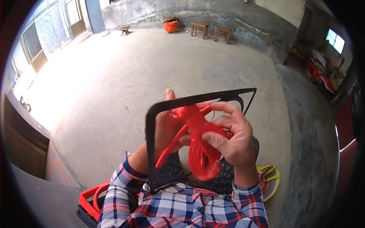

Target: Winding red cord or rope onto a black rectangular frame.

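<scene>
A black frame [150,129] with rounded corners stands in front of my body, its top bar running across above my lap. Red flat cord is wrapped over that bar, and a looped bundle of the same red cord [203,152] hangs below it. My left hand [167,125] is at the frame's left part, its thumb sticking up past the top bar; the cord hides some of its fingers. A loose red cord end slants down beside it. With bent fingers and thumb, my right hand [234,136] grips the bundle from the right.
Red and black frames [89,201] lie at my lower left. A yellow-rimmed basket [272,182] sits by my right side. Two wooden stools [199,29] and an orange container [170,26] stand along the far wall. Piled sacks [319,70] are at the right.
</scene>
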Available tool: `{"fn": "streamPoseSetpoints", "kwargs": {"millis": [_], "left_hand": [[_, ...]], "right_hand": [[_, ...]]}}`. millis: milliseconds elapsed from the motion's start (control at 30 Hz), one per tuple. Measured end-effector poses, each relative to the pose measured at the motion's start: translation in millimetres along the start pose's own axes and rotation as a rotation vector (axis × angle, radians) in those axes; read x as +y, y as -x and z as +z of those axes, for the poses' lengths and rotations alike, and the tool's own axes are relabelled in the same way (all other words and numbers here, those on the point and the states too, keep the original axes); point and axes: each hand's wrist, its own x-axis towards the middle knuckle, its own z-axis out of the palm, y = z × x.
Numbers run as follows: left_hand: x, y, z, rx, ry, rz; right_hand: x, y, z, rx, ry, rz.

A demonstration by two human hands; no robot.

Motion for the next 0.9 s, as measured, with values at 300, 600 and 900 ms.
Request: {"fn": "streamPoseSetpoints", "kwargs": {"millis": [300, 600, 900], "left_hand": [[-10.5, 1.3, 6.0, -0.03, 0.096, 0.098], [-28.3, 8.0, 34.6, 0.475, -0.371, 0.144], [-13.5, 5.6, 13.6, -0.167, 0.161, -0.217]], "right_hand": [[36.0, 5.3, 0.5, 0.465, -0.22, -0.387], [75.9, -18.2, -5.2, -0.307, -1.434, 0.085], [135.2, -12.3, -30.4, 0.59, -1.163, -0.045]]}}
